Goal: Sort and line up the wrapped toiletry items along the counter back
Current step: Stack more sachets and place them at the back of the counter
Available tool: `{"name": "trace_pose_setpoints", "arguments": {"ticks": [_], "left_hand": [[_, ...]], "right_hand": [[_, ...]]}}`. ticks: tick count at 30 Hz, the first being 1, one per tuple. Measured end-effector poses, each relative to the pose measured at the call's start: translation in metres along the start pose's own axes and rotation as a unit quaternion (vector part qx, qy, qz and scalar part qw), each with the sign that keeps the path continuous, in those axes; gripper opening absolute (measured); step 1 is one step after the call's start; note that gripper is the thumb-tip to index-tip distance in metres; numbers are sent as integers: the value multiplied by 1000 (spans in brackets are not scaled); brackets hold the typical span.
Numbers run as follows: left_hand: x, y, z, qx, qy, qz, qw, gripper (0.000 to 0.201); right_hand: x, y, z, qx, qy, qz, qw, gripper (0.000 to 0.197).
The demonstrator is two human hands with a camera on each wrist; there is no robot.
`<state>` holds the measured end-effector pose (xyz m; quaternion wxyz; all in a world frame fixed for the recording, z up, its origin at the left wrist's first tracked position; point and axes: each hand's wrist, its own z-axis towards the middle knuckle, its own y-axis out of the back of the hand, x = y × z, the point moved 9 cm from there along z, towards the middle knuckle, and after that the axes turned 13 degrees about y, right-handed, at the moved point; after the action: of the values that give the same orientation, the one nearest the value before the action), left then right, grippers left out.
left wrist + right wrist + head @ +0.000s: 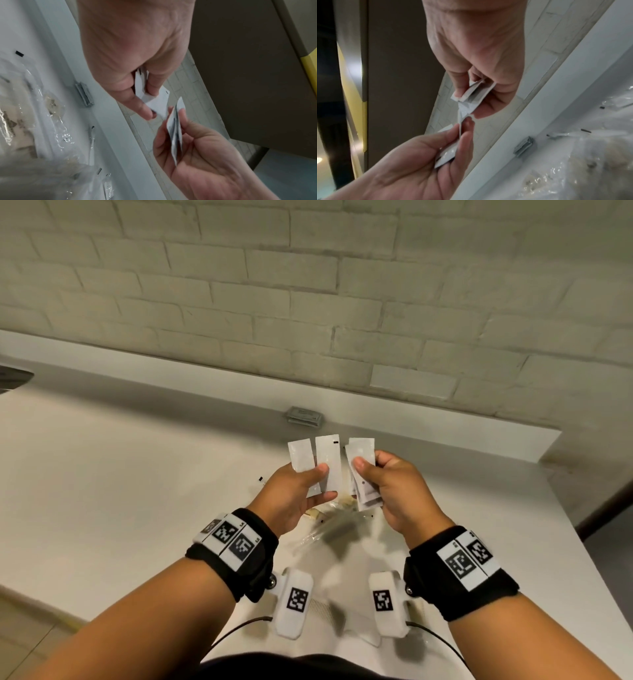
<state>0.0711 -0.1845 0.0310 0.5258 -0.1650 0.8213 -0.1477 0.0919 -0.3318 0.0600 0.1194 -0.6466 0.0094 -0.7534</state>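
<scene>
packet stack [304, 417] at counter [137, 460] back, clear wrappers [329, 525] nearer

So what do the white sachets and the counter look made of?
Sachets: seemingly matte white paper or paper-faced film; thin, flat, holding crisp edges in both hands; which one is unclear. Counter: smooth white solid surface or laminate, with a soft, even sheen; exact material uncertain.

2 flat white paper sachets [315, 462] in 1 hand, several in the other, exact number unclear; 1 grey packet stack [305, 416] at the bench's back edge.
</scene>
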Motion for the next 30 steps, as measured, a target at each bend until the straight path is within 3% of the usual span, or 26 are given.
{"name": "trace_pose_setpoints", "arguments": {"ticks": [4, 6, 9, 11, 14, 17, 21, 24, 27, 30], "left_hand": [[8, -2, 3, -8, 41, -26, 999, 12], [14, -1, 5, -5, 86, -35, 996, 13], [21, -7, 2, 20, 147, -8, 989, 12], [22, -13, -2, 39, 163, -5, 986, 17], [17, -20, -4, 74, 146, -39, 986, 44], [10, -16, -3, 46, 74, 30, 996, 30], [8, -11, -1, 5, 23, 126, 992, 11], [10, -19, -2, 34, 32, 145, 988, 23], [11, -22, 2, 59, 53, 144, 986, 49], [7, -11, 7, 30, 36, 146, 988, 34]], "right_hand": [[-2, -3, -3, 1, 20, -1, 1000, 12], [10, -1, -1, 14, 93, -53, 994, 13], [30, -14, -1, 110, 196, -199, 954, 23], [25, -23, -1, 149, 181, -232, 944, 15], [13, -11, 1, 67, 117, -174, 975, 10], [-3, 5, 1, 2, 66, -172, 983, 9], [0, 3, -1, 39, 82, -218, 972, 9], [-1, -4, 0, 91, 72, -230, 966, 11], [-10, 5, 4, 71, 44, -216, 973, 13], [-15, 25, 7, 6, 18, -163, 986, 11]]}}
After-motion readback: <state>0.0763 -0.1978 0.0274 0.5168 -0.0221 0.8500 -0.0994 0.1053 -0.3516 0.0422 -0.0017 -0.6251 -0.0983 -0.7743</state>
